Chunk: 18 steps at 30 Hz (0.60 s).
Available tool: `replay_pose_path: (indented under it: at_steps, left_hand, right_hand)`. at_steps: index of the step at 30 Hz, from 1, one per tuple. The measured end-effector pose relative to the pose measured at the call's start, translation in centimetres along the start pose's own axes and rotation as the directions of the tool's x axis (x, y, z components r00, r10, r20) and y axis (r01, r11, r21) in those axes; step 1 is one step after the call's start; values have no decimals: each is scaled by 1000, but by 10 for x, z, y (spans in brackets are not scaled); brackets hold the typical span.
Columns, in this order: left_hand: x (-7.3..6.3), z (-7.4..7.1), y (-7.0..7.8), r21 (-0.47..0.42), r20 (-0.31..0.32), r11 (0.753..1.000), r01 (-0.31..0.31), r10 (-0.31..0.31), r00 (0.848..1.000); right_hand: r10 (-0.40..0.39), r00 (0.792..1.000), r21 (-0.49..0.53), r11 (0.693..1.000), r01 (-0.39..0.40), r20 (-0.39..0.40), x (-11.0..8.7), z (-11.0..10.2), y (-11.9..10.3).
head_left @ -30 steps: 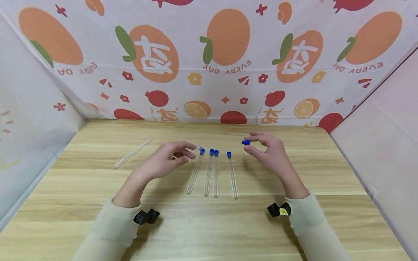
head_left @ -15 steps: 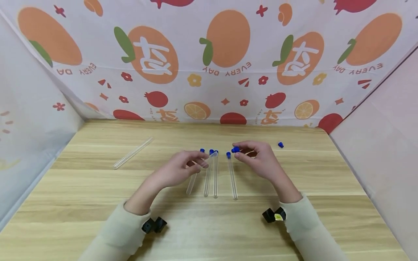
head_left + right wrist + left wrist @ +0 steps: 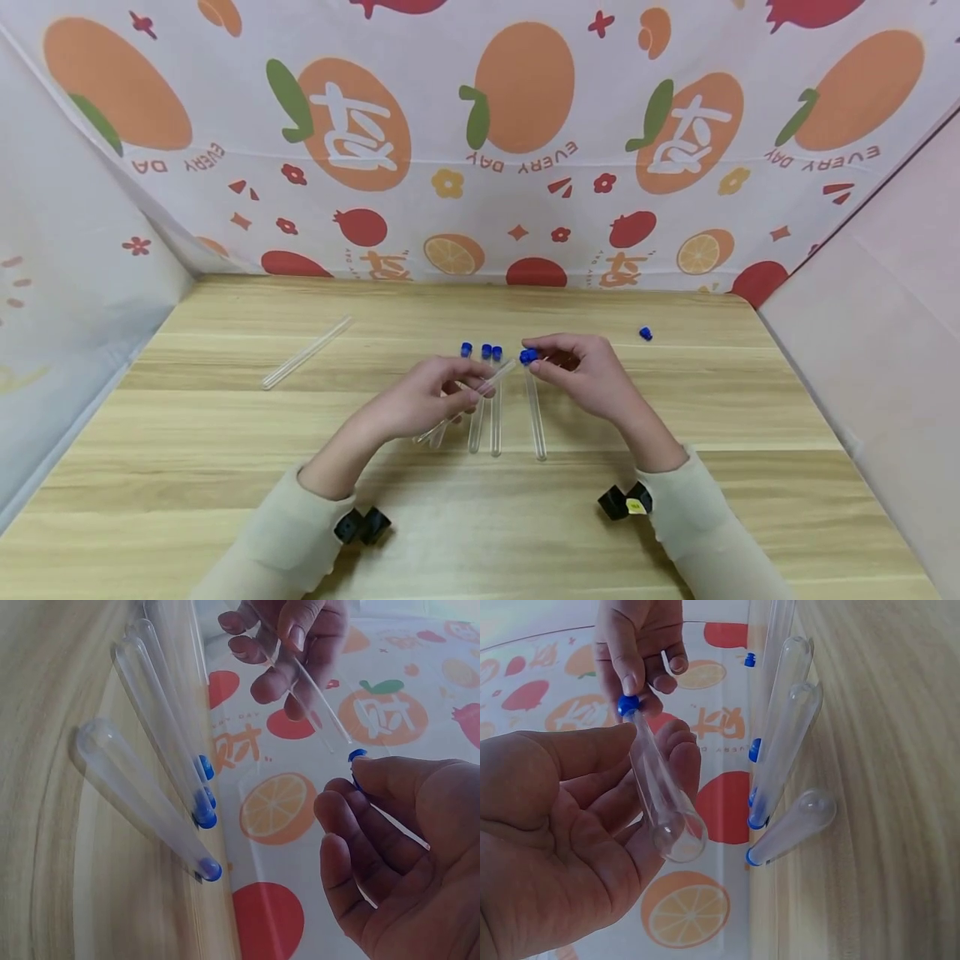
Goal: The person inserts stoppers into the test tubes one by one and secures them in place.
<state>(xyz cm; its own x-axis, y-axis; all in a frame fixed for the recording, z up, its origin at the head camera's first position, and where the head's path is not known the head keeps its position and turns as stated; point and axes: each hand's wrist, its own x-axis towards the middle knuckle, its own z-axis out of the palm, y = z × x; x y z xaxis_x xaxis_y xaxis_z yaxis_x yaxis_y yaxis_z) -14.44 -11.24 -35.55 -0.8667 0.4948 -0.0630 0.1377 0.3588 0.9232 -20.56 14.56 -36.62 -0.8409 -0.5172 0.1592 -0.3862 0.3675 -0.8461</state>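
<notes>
My left hand (image 3: 431,396) holds a clear glass test tube (image 3: 664,795) at a slant, its mouth pointing to the right. Between thumb and index finger, my right hand (image 3: 588,371) pinches a blue stopper (image 3: 358,755). The stopper is right at the tube's mouth; whether they touch I cannot tell. Below the hands, several test tubes with blue stoppers lie side by side on the table, among them a rightmost tube (image 3: 536,421) and a middle one (image 3: 496,425). The leftmost capped tube is partly hidden by my left hand.
An uncapped test tube (image 3: 306,353) lies slanted at the left of the wooden table (image 3: 480,533). One loose blue stopper (image 3: 646,333) lies at the back right. A fruit-print cloth (image 3: 420,200) hangs behind the table's far edge.
My left hand has moved right with its test tube, and my right hand has come left and nearer with the stopper. The loose stopper at back right, unseen one second ago, now shows.
</notes>
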Motion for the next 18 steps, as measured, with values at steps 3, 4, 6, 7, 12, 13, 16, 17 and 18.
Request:
replay_pose_path:
  at_steps: [3,4,6,7,12,13,16,17,18]
  left_hand:
    - [1,1,0,9,-2,1000,-8,8,1000]
    - [1,1,0,15,-1,1000,-13,13,1000]
    - [1,2,0,21,-1,1000,-16,16,1000]
    - [1,2,0,24,-1,1000,-20,20,1000]
    - [0,3,2,-1,-15,1000,-17,16,1000]
    - [0,3,2,-9,-17,1000,-16,16,1000]
    - [0,4,3,-34,-22,999,-19,18,1000]
    - [0,5,3,-38,-25,999,-21,20,999]
    - [1,5,3,-43,-26,999,-23,22,999]
  right_hand:
    - [-5,1000,4,1000,5,12,0,2,0]
    - [-8,1000,4,1000,8,15,0,2,0]
    - [-15,1000,9,1000,15,24,0,3,-1]
    - [-14,999,10,1000,14,29,0,3,-1]
    - [-8,999,51,999,5,51,-1,6,-1]
    - [-3,999,72,997,-1,54,-1,7,-1]
    - [5,999,144,989,-12,49,-1,9,0]
    - [8,999,168,986,-15,43,-1,10,0]
    - [8,999,193,981,-15,37,-1,11,0]
